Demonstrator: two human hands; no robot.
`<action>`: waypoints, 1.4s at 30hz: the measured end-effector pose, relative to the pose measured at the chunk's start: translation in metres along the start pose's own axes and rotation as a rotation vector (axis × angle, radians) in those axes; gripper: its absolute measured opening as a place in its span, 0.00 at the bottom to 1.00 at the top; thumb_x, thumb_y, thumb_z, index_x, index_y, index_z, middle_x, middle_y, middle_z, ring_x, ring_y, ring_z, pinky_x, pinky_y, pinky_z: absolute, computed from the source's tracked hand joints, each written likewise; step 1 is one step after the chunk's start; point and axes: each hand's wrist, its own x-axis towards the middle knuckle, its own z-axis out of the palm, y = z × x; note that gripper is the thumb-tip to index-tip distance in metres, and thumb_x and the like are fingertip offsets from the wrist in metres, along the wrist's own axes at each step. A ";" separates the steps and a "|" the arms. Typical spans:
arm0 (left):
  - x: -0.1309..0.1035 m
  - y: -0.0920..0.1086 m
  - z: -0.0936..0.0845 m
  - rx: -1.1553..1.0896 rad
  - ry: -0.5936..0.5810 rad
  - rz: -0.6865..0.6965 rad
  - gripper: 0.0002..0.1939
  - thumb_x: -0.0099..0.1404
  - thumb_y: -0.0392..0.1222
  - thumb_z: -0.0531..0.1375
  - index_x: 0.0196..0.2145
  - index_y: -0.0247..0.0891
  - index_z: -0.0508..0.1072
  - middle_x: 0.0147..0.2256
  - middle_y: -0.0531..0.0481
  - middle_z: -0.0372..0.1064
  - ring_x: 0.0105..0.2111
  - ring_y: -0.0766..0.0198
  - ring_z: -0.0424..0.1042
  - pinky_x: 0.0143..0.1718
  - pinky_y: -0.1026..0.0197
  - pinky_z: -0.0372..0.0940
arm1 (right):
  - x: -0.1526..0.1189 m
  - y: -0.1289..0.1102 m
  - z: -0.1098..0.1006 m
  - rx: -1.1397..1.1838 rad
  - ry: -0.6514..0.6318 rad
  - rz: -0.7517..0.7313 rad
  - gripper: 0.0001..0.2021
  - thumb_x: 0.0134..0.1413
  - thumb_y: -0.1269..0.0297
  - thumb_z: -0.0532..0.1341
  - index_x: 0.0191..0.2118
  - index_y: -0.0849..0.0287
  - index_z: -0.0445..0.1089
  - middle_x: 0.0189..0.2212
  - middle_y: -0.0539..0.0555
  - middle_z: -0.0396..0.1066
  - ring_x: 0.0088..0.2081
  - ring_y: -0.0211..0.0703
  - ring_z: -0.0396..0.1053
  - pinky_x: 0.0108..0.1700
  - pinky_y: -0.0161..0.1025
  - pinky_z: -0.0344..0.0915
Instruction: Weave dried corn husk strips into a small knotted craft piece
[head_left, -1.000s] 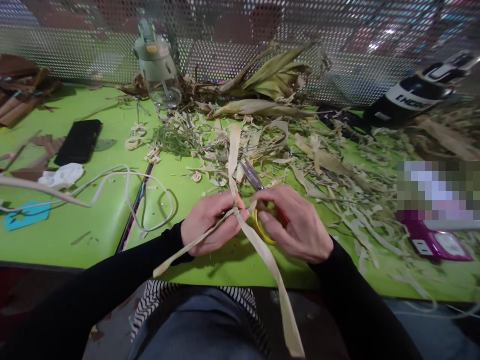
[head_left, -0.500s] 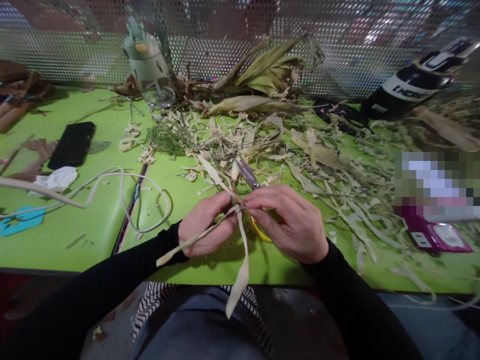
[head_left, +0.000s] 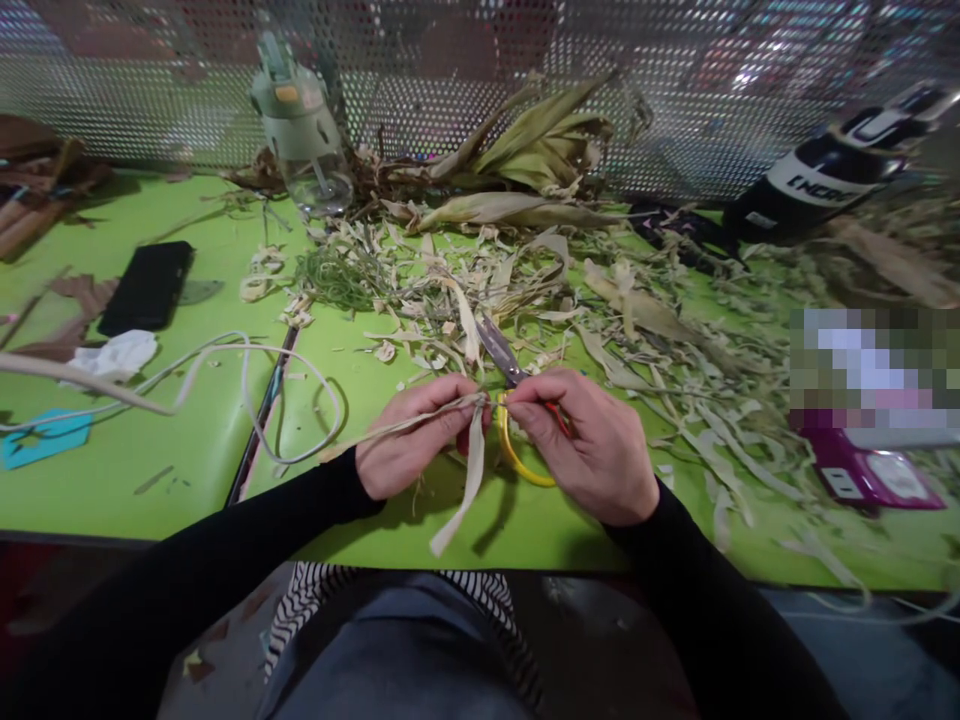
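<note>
Pale dried corn husk strips (head_left: 471,470) cross in a small knot in front of me, one end hanging down and one pointing left. My left hand (head_left: 424,430) is closed, pinching the strips just beside the knot. My right hand (head_left: 581,435) is closed too, thumb and forefinger pinched on a thin end drawn out to the right of the knot. Beneath my right hand lie scissors (head_left: 499,350) on the table, with their blades pointing away and a yellow handle loop showing; the hand partly covers them.
Husk scraps (head_left: 510,270) and a bundle of green husks (head_left: 540,150) lie toward the mesh panel (head_left: 465,50). A clear bottle (head_left: 304,140), a black bottle (head_left: 817,180), a phone (head_left: 146,287), a white cable (head_left: 330,420) and a purple packet (head_left: 870,465) surround the work area.
My right hand has moved slightly away from the left, stretching a thin end between them. The hanging strip has swung left and up, and more of the yellow scissor handle shows.
</note>
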 end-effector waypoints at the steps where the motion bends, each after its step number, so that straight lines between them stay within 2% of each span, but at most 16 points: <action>1: 0.000 0.001 0.000 0.013 0.000 0.002 0.11 0.65 0.45 0.54 0.30 0.35 0.67 0.26 0.52 0.64 0.26 0.69 0.65 0.29 0.65 0.62 | 0.000 0.000 0.000 0.002 0.000 -0.002 0.02 0.58 0.68 0.56 0.34 0.56 0.65 0.28 0.50 0.70 0.29 0.37 0.68 0.33 0.34 0.64; 7: 0.001 0.003 -0.001 -0.011 -0.027 -0.024 0.12 0.65 0.47 0.54 0.30 0.35 0.67 0.25 0.52 0.64 0.25 0.69 0.64 0.29 0.65 0.62 | 0.000 0.001 0.001 0.019 0.008 0.025 0.01 0.58 0.68 0.56 0.35 0.56 0.64 0.28 0.50 0.69 0.29 0.38 0.68 0.33 0.35 0.65; 9: 0.002 0.003 0.001 -0.049 -0.006 -0.037 0.13 0.65 0.49 0.54 0.30 0.35 0.66 0.25 0.52 0.63 0.25 0.69 0.64 0.30 0.65 0.62 | 0.001 0.002 0.002 0.021 0.032 -0.036 0.03 0.56 0.68 0.58 0.37 0.56 0.64 0.31 0.52 0.70 0.34 0.41 0.70 0.37 0.39 0.66; 12: 0.003 0.000 0.002 -0.085 0.047 -0.046 0.13 0.64 0.49 0.55 0.30 0.36 0.65 0.25 0.53 0.63 0.25 0.69 0.64 0.30 0.65 0.62 | 0.003 0.004 0.006 -0.031 0.082 -0.208 0.13 0.51 0.68 0.62 0.43 0.54 0.63 0.42 0.56 0.70 0.45 0.48 0.68 0.45 0.47 0.65; 14: 0.003 -0.004 0.003 -0.054 0.067 -0.011 0.12 0.64 0.48 0.56 0.30 0.36 0.65 0.25 0.53 0.63 0.26 0.70 0.64 0.29 0.66 0.62 | 0.003 0.004 0.008 -0.087 0.086 -0.287 0.16 0.50 0.68 0.63 0.46 0.53 0.63 0.44 0.57 0.70 0.45 0.49 0.68 0.45 0.48 0.64; 16: 0.003 -0.007 0.003 0.028 0.068 0.041 0.11 0.64 0.47 0.55 0.32 0.35 0.67 0.26 0.53 0.64 0.26 0.70 0.64 0.30 0.66 0.61 | 0.002 0.005 0.010 -0.115 0.093 -0.304 0.16 0.50 0.68 0.64 0.46 0.53 0.64 0.41 0.55 0.71 0.42 0.47 0.69 0.43 0.46 0.64; 20: 0.002 -0.007 0.001 0.044 -0.014 0.076 0.11 0.64 0.46 0.55 0.32 0.33 0.68 0.26 0.51 0.67 0.26 0.69 0.66 0.31 0.66 0.62 | 0.001 0.006 0.008 -0.071 0.149 -0.297 0.11 0.52 0.71 0.63 0.42 0.53 0.69 0.35 0.52 0.72 0.36 0.41 0.70 0.40 0.40 0.65; 24: 0.002 -0.002 0.000 -0.064 -0.074 -0.014 0.11 0.65 0.43 0.54 0.32 0.32 0.69 0.27 0.49 0.70 0.29 0.68 0.69 0.36 0.64 0.65 | 0.002 0.006 0.004 -0.020 0.150 -0.289 0.09 0.52 0.73 0.62 0.39 0.53 0.71 0.33 0.52 0.73 0.34 0.40 0.70 0.39 0.40 0.65; 30: 0.002 -0.002 -0.003 -0.043 -0.039 -0.003 0.13 0.65 0.44 0.55 0.31 0.32 0.71 0.29 0.48 0.69 0.30 0.67 0.70 0.35 0.64 0.66 | 0.001 0.004 0.003 0.161 0.125 -0.125 0.08 0.50 0.70 0.64 0.38 0.55 0.70 0.32 0.52 0.74 0.34 0.40 0.71 0.37 0.38 0.68; 35: 0.001 -0.001 0.000 -0.065 -0.004 -0.017 0.10 0.63 0.44 0.57 0.35 0.32 0.70 0.27 0.50 0.68 0.29 0.68 0.68 0.33 0.64 0.65 | 0.001 0.004 0.004 0.178 0.119 -0.129 0.05 0.50 0.71 0.65 0.33 0.55 0.70 0.31 0.52 0.74 0.33 0.39 0.72 0.35 0.36 0.68; 37: 0.001 -0.001 0.001 -0.038 0.019 0.003 0.09 0.62 0.43 0.58 0.33 0.32 0.70 0.25 0.51 0.67 0.26 0.68 0.67 0.31 0.64 0.64 | 0.001 0.004 0.005 0.177 0.108 -0.112 0.03 0.50 0.70 0.64 0.33 0.55 0.70 0.31 0.52 0.74 0.33 0.40 0.72 0.35 0.37 0.68; 42: 0.003 -0.002 -0.001 0.054 0.045 0.041 0.08 0.62 0.40 0.57 0.30 0.32 0.70 0.23 0.52 0.67 0.24 0.70 0.66 0.29 0.66 0.64 | 0.002 0.008 0.006 0.151 0.022 -0.036 0.05 0.53 0.63 0.62 0.36 0.57 0.69 0.33 0.54 0.73 0.35 0.42 0.70 0.38 0.39 0.66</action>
